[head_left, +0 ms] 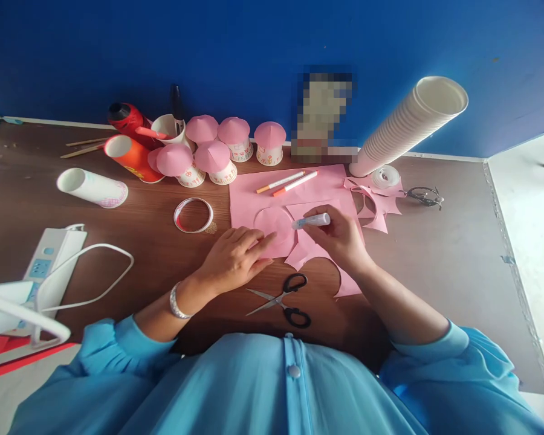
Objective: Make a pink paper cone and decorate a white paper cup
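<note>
A blue wall (163,48) closes off the far edge of the brown table (154,263), whose right edge slants towards the viewer well beyond the right arm. A wide stretch of pale, glare-lit tabletop lies between that arm and this edge. The pink sheet (245,193) lies in the middle, its straight left edge near the ring of tape (176,219). A tall stack of white paper cups (394,130) leans near the sheet's upper right corner. On the left, a power strip (57,254) and its looping white cable narrow the side room; a row of cups with pink cone roofs (213,156) limits reach at the back.

The left hand (238,257) lies palm down with its fingers slightly spread, fingertips on the round pink piece (278,229) near the sheet's lower edge. The right hand (342,241) has its fingers closed around a whitish tube (315,221), its tip pointing left, just beside the round piece's right edge. Below this hand lies a pink offcut (306,248) with a curved edge.

Scissors (278,299), blades parted, rest between the forearms, close to the body. Two slim markers (280,182) lie slanted on the sheet's upper part.
</note>
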A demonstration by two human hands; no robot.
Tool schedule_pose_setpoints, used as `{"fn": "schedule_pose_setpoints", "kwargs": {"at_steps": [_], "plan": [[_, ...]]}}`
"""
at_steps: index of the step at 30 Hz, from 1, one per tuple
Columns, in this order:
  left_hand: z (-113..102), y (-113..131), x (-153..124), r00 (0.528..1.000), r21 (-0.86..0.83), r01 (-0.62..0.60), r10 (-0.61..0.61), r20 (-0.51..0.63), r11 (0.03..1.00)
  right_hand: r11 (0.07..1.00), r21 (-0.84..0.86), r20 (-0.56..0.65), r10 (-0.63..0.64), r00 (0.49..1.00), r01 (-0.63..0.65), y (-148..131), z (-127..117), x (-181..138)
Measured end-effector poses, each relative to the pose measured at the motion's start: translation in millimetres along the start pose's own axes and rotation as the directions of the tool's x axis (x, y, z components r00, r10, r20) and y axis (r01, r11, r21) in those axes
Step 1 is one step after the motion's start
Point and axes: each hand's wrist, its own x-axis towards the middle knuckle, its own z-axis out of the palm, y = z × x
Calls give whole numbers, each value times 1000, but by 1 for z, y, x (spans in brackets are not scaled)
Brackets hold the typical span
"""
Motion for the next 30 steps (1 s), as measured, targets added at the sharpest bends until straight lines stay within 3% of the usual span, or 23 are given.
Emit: {"fn": "schedule_pose_setpoints", "kwargs": {"at_steps": [4,9,15,21,30], "plan": [[14,1,8,995,42,-32,28,96,999,944,-292,68,-141,988,155,-3,10,14],[20,-2,8,992,29,-23,19,126,999,849,-434,189,-241,952,301,2,20,19],[18,1,9,981,3,28,-28,194,1000,751,-519,291,-293,911,408,1,24,21],[16,3,10,972,-11,50,-46,231,999,736,-550,286,-277,917,394,-9,19,22],[15,4,10,974,-16,52,-47,222,999,686,-579,346,-282,895,440,-1,25,21]]}}
